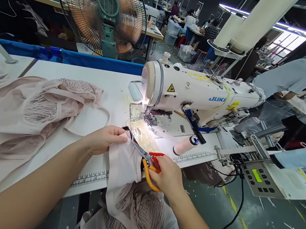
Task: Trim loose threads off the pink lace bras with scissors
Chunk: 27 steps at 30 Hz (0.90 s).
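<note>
My left hand (107, 139) pinches the upper edge of a pale pink bra (125, 164) at the table's front edge. Lacy cups of that garment hang down over my lap. In my right hand (168, 175) is a pair of scissors (147, 171) with one orange and one red handle. Their blades lie across the fabric, pointing left toward my left fingers. A dark object under the fabric, beside my left fingertips, is mostly hidden. Just beyond, the white sewing machine (181, 88) has its lamp lit over the needle area.
A heap of pale pink bras (43, 104) lies on the left of the white table (111, 80). A pink thread spool (185, 145) rests near the machine. Behind the table stands a large fan (108, 3). A control panel (257, 175) juts out at right. Other people work farther back.
</note>
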Available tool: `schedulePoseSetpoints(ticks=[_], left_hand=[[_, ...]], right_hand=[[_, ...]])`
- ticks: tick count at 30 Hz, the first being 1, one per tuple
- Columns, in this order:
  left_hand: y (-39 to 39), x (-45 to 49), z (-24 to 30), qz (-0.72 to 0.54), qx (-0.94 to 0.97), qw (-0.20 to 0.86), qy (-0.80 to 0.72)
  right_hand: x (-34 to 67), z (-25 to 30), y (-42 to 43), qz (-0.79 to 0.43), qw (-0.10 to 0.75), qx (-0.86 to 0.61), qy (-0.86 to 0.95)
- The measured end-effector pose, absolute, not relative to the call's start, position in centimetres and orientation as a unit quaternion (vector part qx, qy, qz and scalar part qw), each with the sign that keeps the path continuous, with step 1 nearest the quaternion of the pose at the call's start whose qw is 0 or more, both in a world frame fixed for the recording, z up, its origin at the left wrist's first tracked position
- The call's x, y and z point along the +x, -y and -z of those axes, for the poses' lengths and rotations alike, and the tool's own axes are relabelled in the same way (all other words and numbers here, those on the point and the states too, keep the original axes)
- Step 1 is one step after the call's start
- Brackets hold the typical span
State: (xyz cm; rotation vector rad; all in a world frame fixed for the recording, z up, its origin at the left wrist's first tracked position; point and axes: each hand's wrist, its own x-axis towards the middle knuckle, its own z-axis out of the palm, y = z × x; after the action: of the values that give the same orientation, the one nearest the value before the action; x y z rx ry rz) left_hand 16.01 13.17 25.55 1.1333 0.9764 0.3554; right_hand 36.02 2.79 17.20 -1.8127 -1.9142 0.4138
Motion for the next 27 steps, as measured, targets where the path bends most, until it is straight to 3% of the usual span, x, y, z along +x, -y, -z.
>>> schedulePoseSetpoints(ticks=[27], left_hand=[[-13.37, 16.05, -25.19, -0.166, 0.505, 0.711, -0.459]], right_hand=[[35.61, -17.51, -3.20, -0.130, 0.219, -0.671, 0.696]])
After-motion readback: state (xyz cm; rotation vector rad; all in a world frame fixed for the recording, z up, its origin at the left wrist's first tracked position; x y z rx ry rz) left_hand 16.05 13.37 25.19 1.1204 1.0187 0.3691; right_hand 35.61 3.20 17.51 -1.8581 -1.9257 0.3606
